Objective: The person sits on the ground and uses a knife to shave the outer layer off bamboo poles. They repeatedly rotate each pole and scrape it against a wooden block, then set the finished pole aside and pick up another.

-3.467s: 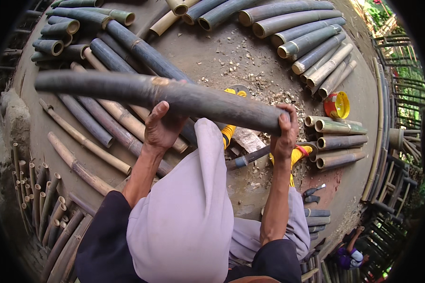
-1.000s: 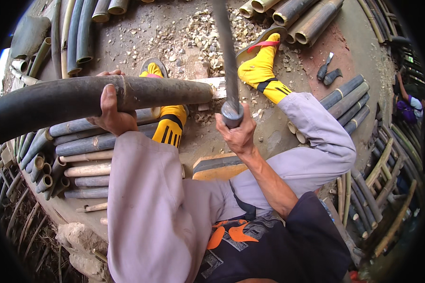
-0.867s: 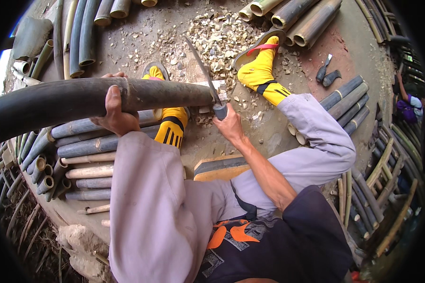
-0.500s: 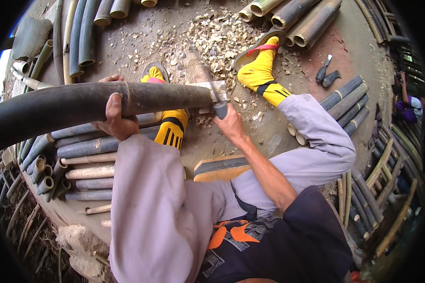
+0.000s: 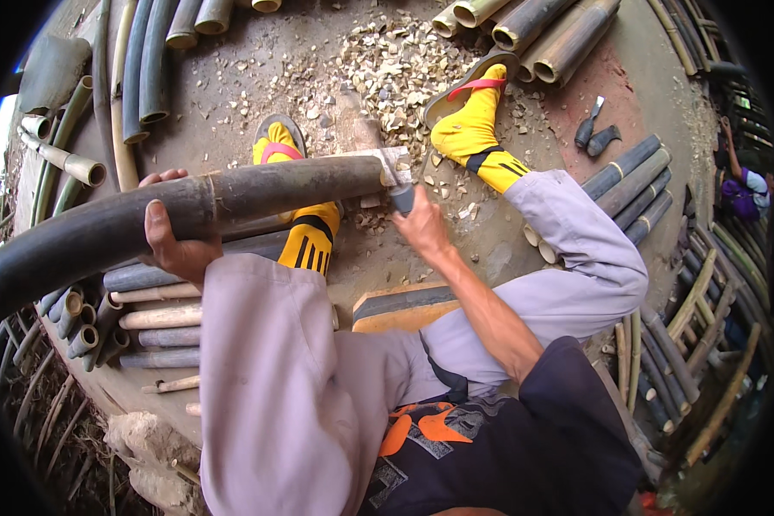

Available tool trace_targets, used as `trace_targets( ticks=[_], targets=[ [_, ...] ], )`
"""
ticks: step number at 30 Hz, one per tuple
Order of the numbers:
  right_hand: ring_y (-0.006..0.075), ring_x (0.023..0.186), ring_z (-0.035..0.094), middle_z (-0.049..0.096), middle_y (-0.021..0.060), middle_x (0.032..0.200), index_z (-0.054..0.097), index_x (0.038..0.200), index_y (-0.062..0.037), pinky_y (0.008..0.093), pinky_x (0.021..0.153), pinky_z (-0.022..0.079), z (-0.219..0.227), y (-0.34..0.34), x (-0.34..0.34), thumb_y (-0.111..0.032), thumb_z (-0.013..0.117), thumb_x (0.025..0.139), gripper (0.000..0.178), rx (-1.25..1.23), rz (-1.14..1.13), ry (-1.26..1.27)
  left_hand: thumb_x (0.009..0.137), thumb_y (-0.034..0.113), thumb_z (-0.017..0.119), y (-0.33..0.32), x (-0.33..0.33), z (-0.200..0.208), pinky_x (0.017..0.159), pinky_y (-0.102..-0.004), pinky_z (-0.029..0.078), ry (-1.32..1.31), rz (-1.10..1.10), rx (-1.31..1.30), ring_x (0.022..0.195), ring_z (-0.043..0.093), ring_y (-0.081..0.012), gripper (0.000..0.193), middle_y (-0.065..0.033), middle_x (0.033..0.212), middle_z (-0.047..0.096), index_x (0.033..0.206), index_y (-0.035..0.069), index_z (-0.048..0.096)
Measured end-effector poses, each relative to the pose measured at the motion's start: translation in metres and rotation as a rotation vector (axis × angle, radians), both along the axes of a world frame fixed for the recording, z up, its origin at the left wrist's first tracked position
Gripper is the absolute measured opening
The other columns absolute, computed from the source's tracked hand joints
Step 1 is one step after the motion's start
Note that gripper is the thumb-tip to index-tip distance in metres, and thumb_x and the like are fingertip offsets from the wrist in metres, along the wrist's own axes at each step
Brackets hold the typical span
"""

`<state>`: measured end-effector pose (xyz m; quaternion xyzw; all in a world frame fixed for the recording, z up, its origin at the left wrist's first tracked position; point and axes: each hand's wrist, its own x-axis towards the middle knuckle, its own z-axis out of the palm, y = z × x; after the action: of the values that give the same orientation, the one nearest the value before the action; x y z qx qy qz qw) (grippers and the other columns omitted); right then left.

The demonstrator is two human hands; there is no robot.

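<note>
Two hands work in the head view: the left hand cradles a dark bamboo pole, centre-left; the right hand has its grip around a dark tool handle. I'd say end-trimming is underway; another stroke would need steady support.
</note>
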<state>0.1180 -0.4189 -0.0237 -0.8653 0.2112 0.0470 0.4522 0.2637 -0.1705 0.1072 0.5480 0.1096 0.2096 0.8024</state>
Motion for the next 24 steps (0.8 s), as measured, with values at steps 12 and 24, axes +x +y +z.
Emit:
trace_targets(
  ticks=[12, 24],
  targets=[
    [0.0296, 0.074, 0.067, 0.065, 0.0191, 0.077, 0.053, 0.098, 0.0009, 0.0385, 0.064, 0.052, -0.020, -0.002, -0.007, -0.018, 0.071, 0.076, 0.035, -0.028, -0.008, 0.127, 0.064, 0.021, 0.062, 0.011, -0.002, -0.011, 0.092, -0.0392, 0.043, -0.136, -0.094, -0.142, 0.100, 0.052, -0.0265, 0.065, -0.0169, 0.106, 0.053, 0.122, -0.001, 0.042],
    [0.0419, 0.074, 0.066, 0.065, 0.0220, 0.078, 0.048, 0.108, 0.0002, 0.0435, 0.061, 0.051, 0.065, -0.004, 0.011, -0.022, 0.070, 0.079, 0.042, 0.019, -0.023, -0.126, 0.073, 0.029, 0.061, 0.022, -0.008, -0.008, 0.086, -0.0399, 0.046, -0.066, 0.045, -0.046, 0.092, 0.057, -0.0281, 0.050, -0.0183, 0.095, 0.056, 0.107, -0.007, 0.051]
  ],
)
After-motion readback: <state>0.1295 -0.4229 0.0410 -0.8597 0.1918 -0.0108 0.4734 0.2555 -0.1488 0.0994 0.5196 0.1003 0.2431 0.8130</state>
